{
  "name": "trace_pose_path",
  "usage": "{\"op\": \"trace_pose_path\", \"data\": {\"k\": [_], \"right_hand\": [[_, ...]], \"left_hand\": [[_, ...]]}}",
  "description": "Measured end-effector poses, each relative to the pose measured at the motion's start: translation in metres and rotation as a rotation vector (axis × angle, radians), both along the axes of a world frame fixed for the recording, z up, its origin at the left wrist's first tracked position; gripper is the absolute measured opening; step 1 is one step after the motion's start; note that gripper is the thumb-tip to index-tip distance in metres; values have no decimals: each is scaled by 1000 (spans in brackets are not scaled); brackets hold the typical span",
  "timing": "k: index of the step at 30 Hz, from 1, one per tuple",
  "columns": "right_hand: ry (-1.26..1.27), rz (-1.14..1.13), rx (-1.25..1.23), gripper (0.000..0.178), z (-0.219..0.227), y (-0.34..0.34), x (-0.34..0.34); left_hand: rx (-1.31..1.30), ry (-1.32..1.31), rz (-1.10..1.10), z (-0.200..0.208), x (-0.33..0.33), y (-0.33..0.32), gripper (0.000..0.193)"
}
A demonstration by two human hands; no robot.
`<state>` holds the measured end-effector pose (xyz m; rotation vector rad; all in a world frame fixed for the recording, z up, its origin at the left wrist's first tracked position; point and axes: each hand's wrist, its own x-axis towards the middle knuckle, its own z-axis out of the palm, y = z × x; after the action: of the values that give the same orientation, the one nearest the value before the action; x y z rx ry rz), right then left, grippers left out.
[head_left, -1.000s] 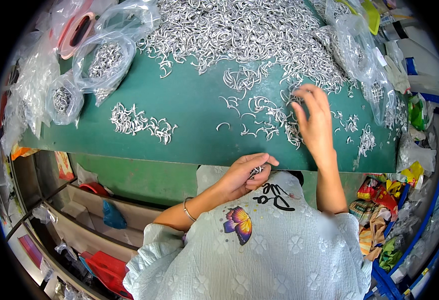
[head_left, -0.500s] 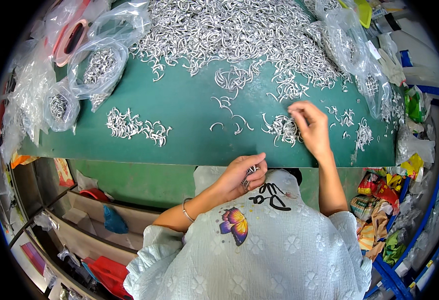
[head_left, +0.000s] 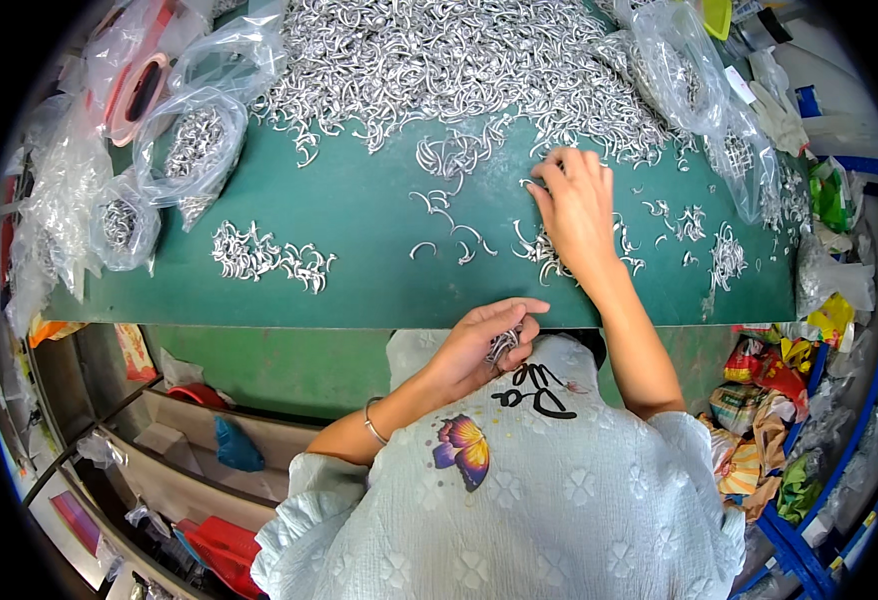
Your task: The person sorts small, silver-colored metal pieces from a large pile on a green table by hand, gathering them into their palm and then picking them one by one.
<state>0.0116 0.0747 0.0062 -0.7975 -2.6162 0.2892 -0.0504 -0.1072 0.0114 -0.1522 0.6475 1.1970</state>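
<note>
In my left hand (head_left: 489, 340), held close to the table's front edge, the fingers are curled round a small bunch of curved silvery metal pieces (head_left: 504, 345). My right hand (head_left: 574, 200) is farther out over the green table, palm down. Its fingers are bent, with a gap between thumb and forefinger, and they hover at or touch a few loose curved pieces by the main heap. Whether the fingertips touch any piece is hidden. Under and beside the right wrist lies a small cluster of the same pieces (head_left: 541, 248).
A large heap of curved metal pieces (head_left: 439, 70) covers the table's far side. Another small pile (head_left: 269, 255) lies left. Clear plastic bags of pieces (head_left: 194, 145) stand at the left; more bags (head_left: 674, 70) lie at the right. Drawers (head_left: 209, 450) are below left.
My right hand has moved away from me, from the small cluster up to the near edge of the heap. The left hand still holds its bunch, with its forefinger now stretched out more.
</note>
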Motion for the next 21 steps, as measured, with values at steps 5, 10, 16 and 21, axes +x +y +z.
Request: {"op": "trace_pose_path", "data": {"k": [5,10,16,21], "right_hand": [[179,35,-224,9,5,-3,10],[220,-142,-465,11,10,10,41],[97,124,-112,17,0,17,20],[153,111,-234,7,1,28,30]], "left_hand": [[-12,-8,69,-6,-2,-4,30],[-23,-35,63,-5,-3,-2,29],[-14,-11,36,-5,-3,1,28],[-8,-18,54,-7,-3,-3,29]]}}
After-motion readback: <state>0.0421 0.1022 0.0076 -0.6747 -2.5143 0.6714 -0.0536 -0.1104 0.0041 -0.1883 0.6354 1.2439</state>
